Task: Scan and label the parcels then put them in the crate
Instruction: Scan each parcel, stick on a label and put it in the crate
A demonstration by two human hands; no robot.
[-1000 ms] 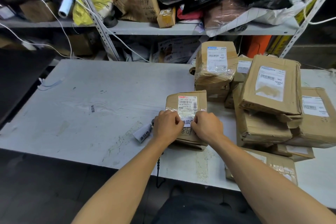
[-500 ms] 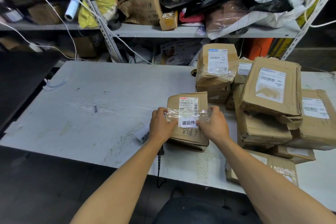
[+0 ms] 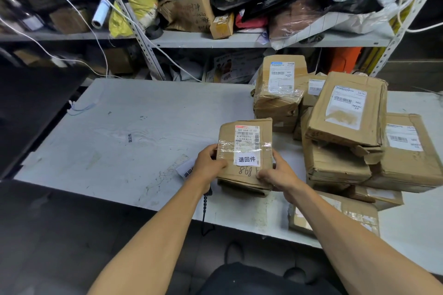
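A small brown cardboard parcel (image 3: 244, 175) sits near the front of the grey table (image 3: 134, 141). It carries a shipping label and, below it, a white sticker (image 3: 247, 159) with black characters. My left hand (image 3: 208, 163) grips the parcel's left side, thumb on top. My right hand (image 3: 275, 172) grips its right front corner. A stack of labelled brown parcels (image 3: 345, 115) stands to the right. A strip of white stickers (image 3: 187, 170) lies just left of my left hand. No crate is in view.
Metal shelving (image 3: 239, 39) crammed with bags and boxes runs behind the table. White cables (image 3: 79, 14) hang at the back left. A coiled black cord (image 3: 205, 213) drops over the table's front edge. Another flat parcel (image 3: 347, 215) lies at the front right.
Both hands pressed the white sticker onto the parcel top a second ago. They have since spread outward to grip the parcel's two sides, leaving the sticker uncovered.
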